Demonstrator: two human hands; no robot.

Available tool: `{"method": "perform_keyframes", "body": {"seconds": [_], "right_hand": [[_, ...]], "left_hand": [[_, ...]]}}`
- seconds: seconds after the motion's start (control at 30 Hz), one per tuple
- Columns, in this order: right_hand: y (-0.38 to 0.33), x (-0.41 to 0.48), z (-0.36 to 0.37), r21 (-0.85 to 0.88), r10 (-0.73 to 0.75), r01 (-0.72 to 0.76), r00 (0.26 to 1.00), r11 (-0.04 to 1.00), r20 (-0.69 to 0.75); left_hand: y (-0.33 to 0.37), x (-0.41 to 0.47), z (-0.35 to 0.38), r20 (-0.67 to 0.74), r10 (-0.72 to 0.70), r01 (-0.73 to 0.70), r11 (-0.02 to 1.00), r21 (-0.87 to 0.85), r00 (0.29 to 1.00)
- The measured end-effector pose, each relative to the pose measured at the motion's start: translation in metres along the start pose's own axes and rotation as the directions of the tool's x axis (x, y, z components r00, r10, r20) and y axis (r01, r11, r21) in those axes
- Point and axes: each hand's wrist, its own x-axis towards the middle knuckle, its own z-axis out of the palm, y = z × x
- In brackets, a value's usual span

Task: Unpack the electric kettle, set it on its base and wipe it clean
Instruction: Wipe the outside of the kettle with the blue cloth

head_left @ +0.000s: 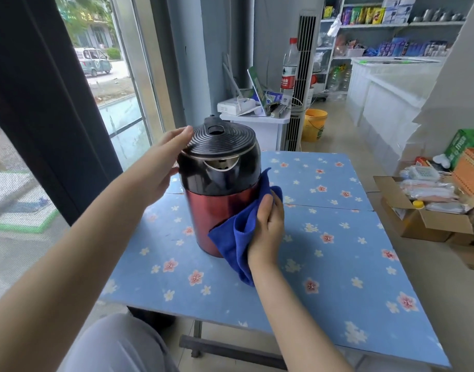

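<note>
A red electric kettle (217,216) with a black ribbed lid and black upper part stands upright on the blue flowered table (338,264). My left hand (163,167) grips its black top from the left, fingertips on the lid's edge. My right hand (268,224) presses a blue cloth (236,242) against the kettle's right side, and the cloth hangs down to the tabletop. The kettle's base is hidden under the body and the cloth.
An open cardboard box (424,216) full of packets sits on the floor to the right. Behind the table are a white cabinet (257,122) with a water bottle (289,68), a yellow bucket (313,124) and shop shelves. A window is on the left.
</note>
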Motion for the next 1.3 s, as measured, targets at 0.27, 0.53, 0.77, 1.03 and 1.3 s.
{"method": "perform_keyframes", "body": {"seconds": [0.27,0.53,0.77,1.03,1.3], "right_hand": [[-0.039,0.022,0.026,-0.098,-0.307,0.298,0.946,0.95,-0.106],[0.014,0.014,-0.007,-0.1,0.346,-0.358,0.931,0.928,-0.119],[-0.076,0.049,0.018,-0.101,-0.103,0.103,0.995,0.99,-0.002],[0.01,0.025,-0.013,-0.268,0.332,-0.324,0.943,0.907,-0.016],[-0.067,0.063,0.003,-0.126,-0.047,0.069,0.984,0.99,0.17]], "left_hand": [[-0.006,0.0,0.002,-0.056,0.027,-0.028,1.0,-0.014,0.998],[-0.012,0.005,0.001,-0.032,0.055,-0.058,0.992,-0.109,0.998],[-0.013,0.005,0.007,-0.035,0.085,-0.089,0.985,-0.15,0.996],[-0.014,0.004,0.003,-0.017,0.085,-0.086,0.985,-0.151,0.996],[-0.003,0.009,0.0,0.027,0.056,-0.052,0.992,-0.117,0.998]]}}
